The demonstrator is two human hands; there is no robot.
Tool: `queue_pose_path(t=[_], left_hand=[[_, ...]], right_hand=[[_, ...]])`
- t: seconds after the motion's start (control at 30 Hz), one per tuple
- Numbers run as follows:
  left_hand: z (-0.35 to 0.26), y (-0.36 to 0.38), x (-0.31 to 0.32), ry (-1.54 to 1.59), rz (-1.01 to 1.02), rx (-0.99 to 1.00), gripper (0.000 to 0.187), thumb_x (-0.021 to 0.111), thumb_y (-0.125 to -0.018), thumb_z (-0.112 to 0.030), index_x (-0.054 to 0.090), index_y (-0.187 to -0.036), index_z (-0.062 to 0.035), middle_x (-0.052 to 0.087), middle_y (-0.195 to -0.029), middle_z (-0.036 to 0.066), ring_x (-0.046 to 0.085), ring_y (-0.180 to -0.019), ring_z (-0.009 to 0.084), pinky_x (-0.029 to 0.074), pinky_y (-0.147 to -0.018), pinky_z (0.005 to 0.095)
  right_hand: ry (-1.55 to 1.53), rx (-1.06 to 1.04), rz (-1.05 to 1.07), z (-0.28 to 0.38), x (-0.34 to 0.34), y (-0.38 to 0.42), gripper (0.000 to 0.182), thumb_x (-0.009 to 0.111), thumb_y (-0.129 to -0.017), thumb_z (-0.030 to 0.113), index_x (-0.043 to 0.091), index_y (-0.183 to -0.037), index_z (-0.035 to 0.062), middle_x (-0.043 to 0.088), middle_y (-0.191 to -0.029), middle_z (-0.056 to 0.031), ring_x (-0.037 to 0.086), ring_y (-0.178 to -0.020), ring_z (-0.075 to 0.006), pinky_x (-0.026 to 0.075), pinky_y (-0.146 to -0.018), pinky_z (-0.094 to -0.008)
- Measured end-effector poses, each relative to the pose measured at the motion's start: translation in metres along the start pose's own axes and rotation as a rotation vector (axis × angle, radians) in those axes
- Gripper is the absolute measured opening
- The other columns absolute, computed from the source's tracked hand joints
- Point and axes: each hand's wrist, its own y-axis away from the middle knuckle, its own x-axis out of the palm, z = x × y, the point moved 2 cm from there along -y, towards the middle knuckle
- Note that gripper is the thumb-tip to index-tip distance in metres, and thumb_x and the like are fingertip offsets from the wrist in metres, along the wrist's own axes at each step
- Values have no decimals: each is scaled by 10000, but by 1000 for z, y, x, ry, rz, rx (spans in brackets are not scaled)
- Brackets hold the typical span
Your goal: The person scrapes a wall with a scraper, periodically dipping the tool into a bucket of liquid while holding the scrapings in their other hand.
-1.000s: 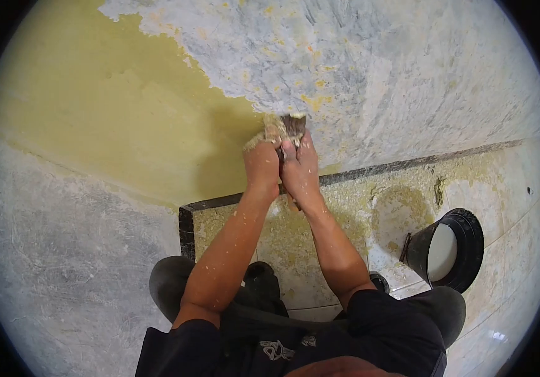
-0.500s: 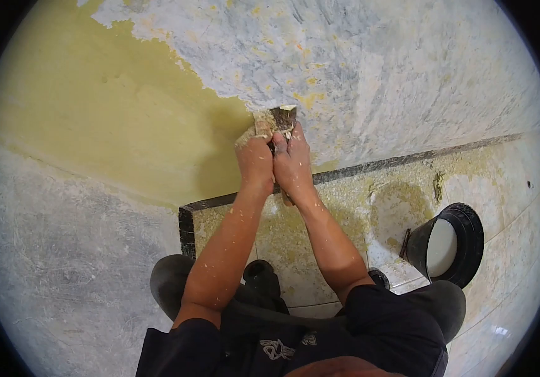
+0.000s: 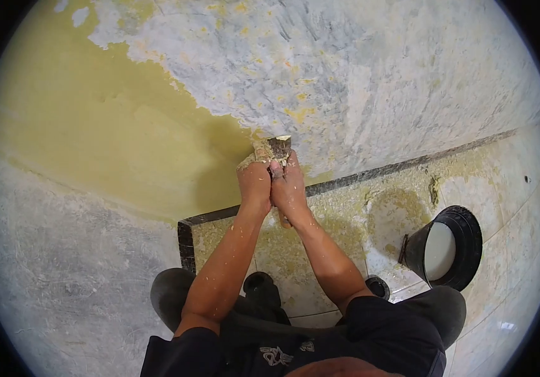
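A paint scraper [image 3: 280,146] with a wide dark blade is pressed to the wall at the lower edge of the bared area. Yellowish paint scrapings cling to its blade. My right hand [image 3: 289,188] is closed around the scraper, and the end of its handle sticks out below the palm. Close alongside, my left hand [image 3: 255,186] is closed at the blade's left side, its fingers crusted with scrapings and partly hidden. Yellow-green paint [image 3: 138,138] covers the wall to the left; whitish-grey bared wall [image 3: 370,75] spreads above and to the right.
A black bucket [image 3: 471,248] of milky liquid stands on the floor at right. Paint flakes litter the floor tiles [image 3: 339,251] below a dark baseboard [image 3: 370,176]. A grey wall [image 3: 75,264] lies at left. My bent knees and dark footwear [image 3: 262,286] are below.
Both hands and the scraper have moved down the wall, toward the baseboard. The view has also shifted slightly. Both hands keep their hold.
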Motion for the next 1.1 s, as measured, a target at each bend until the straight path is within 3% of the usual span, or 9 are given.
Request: queue_pose_path(t=[0.17, 0.23, 0.3, 0.5, 0.6, 0.73, 0.83, 0.9, 1.1], left_hand=[[13, -14, -4, -83, -29, 89, 176, 507, -876, -49, 626, -897, 79, 639, -898, 128, 601, -792, 198, 482, -660, 356], [6, -22, -8, -198, -10, 147, 185, 519, -887, -63, 628, -960, 68, 633, -952, 128, 601, -823, 199, 494, -690, 357], [-16, -23, -5, -547, -36, 437, 191, 533, -884, -64, 635, -992, 56, 640, -1001, 123, 607, -853, 188, 497, -694, 346], [-22, -24, -9, -308, -64, 587, 215, 546, -875, -68, 647, -1035, 35, 655, -1004, 104, 606, -882, 187, 497, -729, 350], [17, -36, -12, -438, -88, 569, 259, 511, -875, -118, 631, -1025, 55, 635, -1095, 235, 592, -987, 389, 446, -845, 457], [31, -33, -14, -801, -51, 288, 274, 509, -870, -122, 628, -1053, 43, 620, -1127, 244, 582, -1023, 386, 434, -875, 472], [20, -24, -11, -330, -4, 251, 280, 521, -863, -140, 637, -1043, 39, 618, -1121, 266, 572, -1037, 415, 417, -897, 505], [26, -38, -14, -599, -199, 543, 252, 505, -888, -113, 657, -981, 64, 660, -954, 142, 610, -842, 222, 481, -727, 355], [-16, -31, -13, -868, -23, 542, 308, 511, -889, -208, 685, -1060, -21, 638, -1115, 240, 586, -1073, 378, 423, -930, 479]], right_hand=[[88, 21, 20, -10, 1, -5, 226, 485, -965, 118, 474, -1154, -5, 643, -925, -198, 619, -822, -310, 474, -748, -395], [-44, -135, -26, -14, 6, -7, 275, 518, -914, 30, 440, -1163, -57, 636, -845, -293, 596, -832, -514, 460, -655, -496], [-47, -147, -11, 19, 8, -17, 267, 519, -911, 29, 445, -1154, -55, 636, -844, -291, 595, -826, -513, 457, -647, -498], [-86, -330, -122, 18, 22, -18, 251, 515, -922, 53, 458, -1141, -56, 641, -823, -276, 600, -795, -506, 459, -628, -503], [-61, -273, -111, -13, 11, -11, 250, 517, -943, 96, 458, -1132, -57, 642, -831, -279, 602, -813, -504, 459, -641, -507], [-23, -94, -32, -20, 3, -1, 301, 522, -964, 152, 442, -1167, -56, 642, -884, -286, 615, -855, -485, 463, -690, -504], [48, -95, -127, -8, 4, 3, 302, 517, -963, 147, 436, -1172, -55, 642, -867, -281, 619, -835, -477, 464, -695, -493], [-67, -212, -85, -5, 5, -2, 258, 506, -956, 115, 443, -1145, -49, 642, -843, -277, 613, -808, -482, 458, -695, -486], [-62, -130, -36, 30, 13, -11, 242, 509, -941, 101, 446, -1130, -37, 637, -868, -294, 598, -839, -504, 451, -698, -506]])
